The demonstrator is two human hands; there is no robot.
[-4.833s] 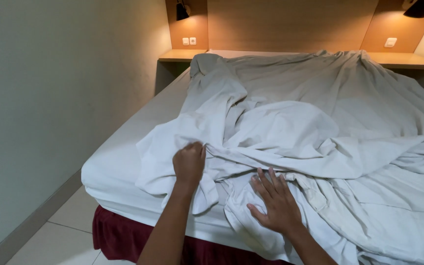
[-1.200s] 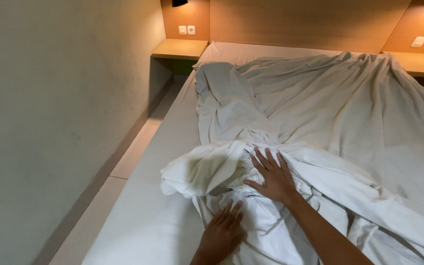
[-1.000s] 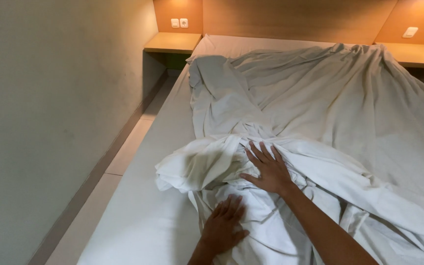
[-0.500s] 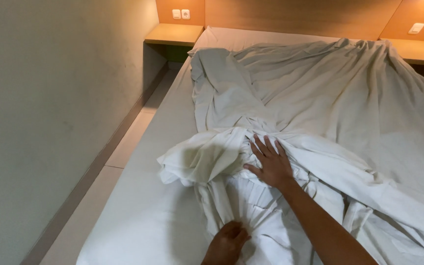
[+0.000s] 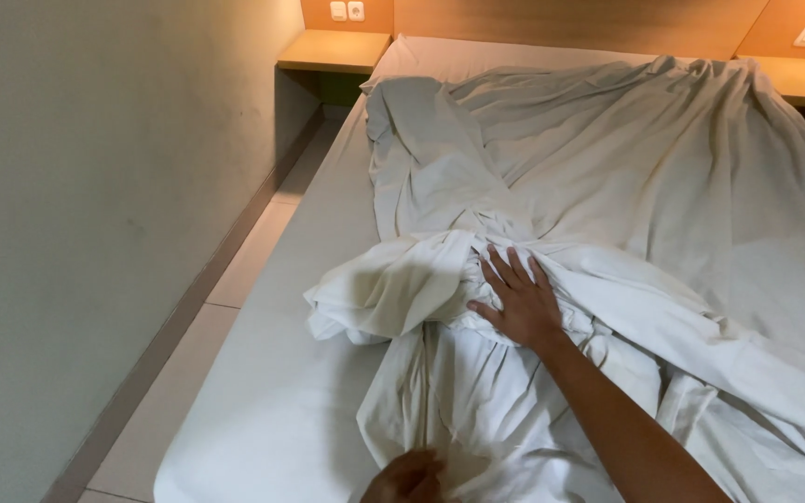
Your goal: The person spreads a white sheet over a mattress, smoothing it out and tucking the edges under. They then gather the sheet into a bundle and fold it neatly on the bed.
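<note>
Sheet (image 5: 607, 186) in white lies crumpled over the right part of the mattress (image 5: 272, 419), with a thick bunch of folds gathered near the middle. Your right hand (image 5: 514, 303) rests flat on this bunch, fingers spread and released, not gripping. Your left hand (image 5: 407, 477) is at the bottom edge, touching the lower folds of the sheet; only the knuckles show, so I cannot tell if it is clenched on the cloth. The left strip of the mattress is bare. Beside it runs the tiled floor (image 5: 235, 270) and the plain wall (image 5: 76, 214). A wooden shelf (image 5: 333, 51) stands at the head of the bed.
</note>
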